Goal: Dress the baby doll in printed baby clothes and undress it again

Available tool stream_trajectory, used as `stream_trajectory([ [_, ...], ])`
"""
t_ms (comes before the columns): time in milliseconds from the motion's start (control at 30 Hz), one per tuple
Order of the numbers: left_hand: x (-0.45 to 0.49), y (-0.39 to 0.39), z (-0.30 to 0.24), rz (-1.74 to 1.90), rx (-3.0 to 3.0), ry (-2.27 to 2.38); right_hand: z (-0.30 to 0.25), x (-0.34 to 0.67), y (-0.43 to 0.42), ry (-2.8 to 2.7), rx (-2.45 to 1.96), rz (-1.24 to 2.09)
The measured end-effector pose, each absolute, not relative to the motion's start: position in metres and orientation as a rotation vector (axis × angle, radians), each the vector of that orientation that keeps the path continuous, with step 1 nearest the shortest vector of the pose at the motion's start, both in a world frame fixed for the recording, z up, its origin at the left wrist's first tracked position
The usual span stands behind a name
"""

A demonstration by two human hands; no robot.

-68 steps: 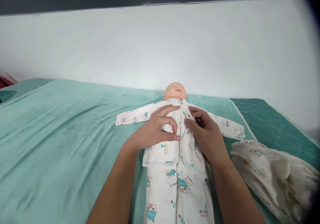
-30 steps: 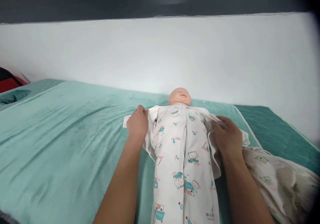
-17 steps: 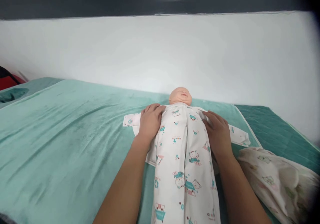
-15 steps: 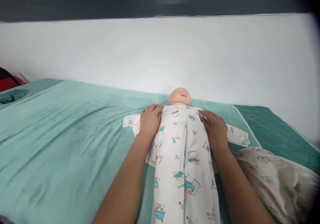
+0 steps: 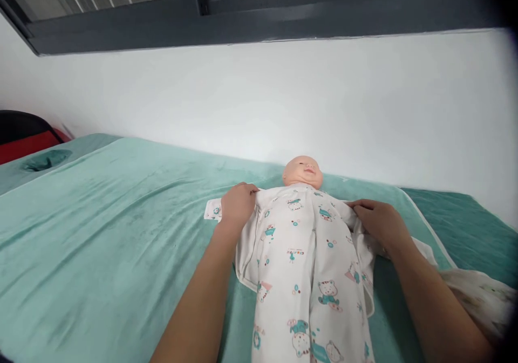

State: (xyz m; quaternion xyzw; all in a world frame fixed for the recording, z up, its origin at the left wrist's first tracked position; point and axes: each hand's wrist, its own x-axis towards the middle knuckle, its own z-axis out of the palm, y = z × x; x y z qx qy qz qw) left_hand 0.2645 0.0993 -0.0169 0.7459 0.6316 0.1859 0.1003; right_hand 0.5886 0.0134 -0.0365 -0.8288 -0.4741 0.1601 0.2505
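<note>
A baby doll (image 5: 302, 172) lies on its back, its head toward the wall. White baby clothing (image 5: 293, 255) with cat and teal prints covers its body, over a second white garment whose sleeves spread to both sides. At the shoulder on the left, my left hand (image 5: 239, 204) pinches the cloth between thumb and fingers. My right hand (image 5: 380, 223) grips the cloth at the opposite shoulder, drawing it outward. The doll's arms and legs are hidden under the fabric, and the lower end of the clothing runs out of view.
The doll rests on a teal sheet (image 5: 121, 244) over a bed beside a white wall (image 5: 243, 98). A crumpled patterned cloth (image 5: 481, 293) lies at the right edge. A red and black item (image 5: 28, 139) stands at the far left, and a barred window (image 5: 121, 7) is above.
My hands have gone from resting on the clothing's shoulders to gripping the cloth. My right hand has moved outward, spreading the garment there. The view has shifted, showing more window.
</note>
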Motion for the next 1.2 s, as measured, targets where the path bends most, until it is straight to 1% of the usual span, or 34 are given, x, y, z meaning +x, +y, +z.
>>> stream_trajectory([
  [100,0.267,0.096,-0.017,0.561,2.208,1.856,-0.040,0.583,0.014,-1.274,-2.176,0.384],
  [267,0.269,0.093,-0.019,0.601,2.228,1.849,-0.026,0.557,0.002,-1.378,-1.727,0.143],
  [333,0.270,0.093,-0.020,0.617,2.243,1.840,-0.011,0.537,-0.007,-1.424,-1.620,0.148],
  [433,0.271,0.092,-0.021,0.634,2.247,1.823,0.014,0.497,-0.015,-1.638,-1.504,0.275],
  [500,0.271,0.092,-0.021,0.652,2.248,1.815,0.027,0.469,-0.008,-1.883,-1.518,0.295],
  [633,0.271,0.091,-0.022,0.709,2.252,1.820,0.040,0.422,0.036,-2.405,-1.647,0.192],
  [700,0.270,0.091,-0.021,0.738,2.233,1.852,0.043,0.405,0.062,-2.623,-1.756,0.237],
  [767,0.269,0.092,-0.020,0.727,2.206,1.889,0.045,0.394,0.083,-2.769,-1.774,0.334],
  [900,0.266,0.094,-0.017,0.582,2.149,1.954,0.045,0.390,0.102,-2.903,-1.708,0.538],
  [1000,0.265,0.095,-0.016,0.516,2.131,1.995,0.044,0.396,0.106,-2.907,-1.680,0.635],
  [1200,0.265,0.092,-0.012,0.563,2.209,1.958,0.044,0.400,0.105,-2.845,-1.662,0.533],
])
